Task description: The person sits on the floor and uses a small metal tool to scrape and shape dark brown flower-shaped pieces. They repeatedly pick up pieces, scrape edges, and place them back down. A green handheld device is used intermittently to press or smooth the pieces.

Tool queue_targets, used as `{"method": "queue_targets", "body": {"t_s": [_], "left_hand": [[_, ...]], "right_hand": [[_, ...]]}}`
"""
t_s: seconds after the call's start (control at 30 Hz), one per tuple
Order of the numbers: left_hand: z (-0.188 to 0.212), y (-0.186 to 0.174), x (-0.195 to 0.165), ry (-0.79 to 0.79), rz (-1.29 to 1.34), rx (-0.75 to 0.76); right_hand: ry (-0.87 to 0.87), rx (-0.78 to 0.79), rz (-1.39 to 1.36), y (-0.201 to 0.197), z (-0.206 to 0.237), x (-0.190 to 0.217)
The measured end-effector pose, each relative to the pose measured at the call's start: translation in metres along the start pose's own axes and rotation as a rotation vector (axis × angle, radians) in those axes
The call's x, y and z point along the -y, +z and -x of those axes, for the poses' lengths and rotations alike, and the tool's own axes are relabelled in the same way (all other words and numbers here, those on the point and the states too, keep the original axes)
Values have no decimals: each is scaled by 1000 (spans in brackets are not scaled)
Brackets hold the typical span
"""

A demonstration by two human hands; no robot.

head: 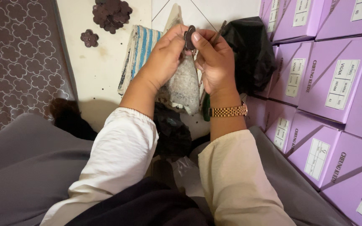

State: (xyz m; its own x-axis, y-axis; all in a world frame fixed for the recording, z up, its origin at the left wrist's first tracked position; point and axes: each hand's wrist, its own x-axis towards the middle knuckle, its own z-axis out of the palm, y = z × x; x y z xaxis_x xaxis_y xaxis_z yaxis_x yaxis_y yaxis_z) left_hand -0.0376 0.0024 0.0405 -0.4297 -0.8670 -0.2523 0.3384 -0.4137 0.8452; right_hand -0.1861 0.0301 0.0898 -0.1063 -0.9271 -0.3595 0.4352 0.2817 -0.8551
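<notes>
My left hand (164,56) and my right hand (214,58) meet at chest height, and both pinch a small dark brown flower-shaped piece (189,37) between thumbs and fingertips. A thin dark stick (219,33) pokes up behind my right hand's fingers. Under both hands lies a clear bag of tiny pale beads (185,86). A gold watch (229,111) sits on my right wrist. White and cream sleeves cover my forearms.
A heap of the same brown flower pieces (112,14) and a single one (89,38) lie on the white floor. A striped cloth (141,52), a black bag (252,50), stacked purple boxes (327,83) at right, a patterned mat (17,54) at left.
</notes>
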Motion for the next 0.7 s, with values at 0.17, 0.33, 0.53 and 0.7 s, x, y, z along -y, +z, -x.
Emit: {"method": "queue_targets", "body": {"t_s": [0.17, 0.33, 0.53, 0.7], "left_hand": [[-1, 1, 0, 116, -36, 13], [2, 3, -4, 137, -78, -29], [3, 7, -6, 223, -219, -97], [4, -1, -11, 395, -529, -109]], "right_hand": [[23, 22, -42, 0, -1, -2], [68, 14, -67, 1, 0, -1], [97, -38, -9, 2, -2, -2], [142, 8, 98, -4, -2, 0]]}}
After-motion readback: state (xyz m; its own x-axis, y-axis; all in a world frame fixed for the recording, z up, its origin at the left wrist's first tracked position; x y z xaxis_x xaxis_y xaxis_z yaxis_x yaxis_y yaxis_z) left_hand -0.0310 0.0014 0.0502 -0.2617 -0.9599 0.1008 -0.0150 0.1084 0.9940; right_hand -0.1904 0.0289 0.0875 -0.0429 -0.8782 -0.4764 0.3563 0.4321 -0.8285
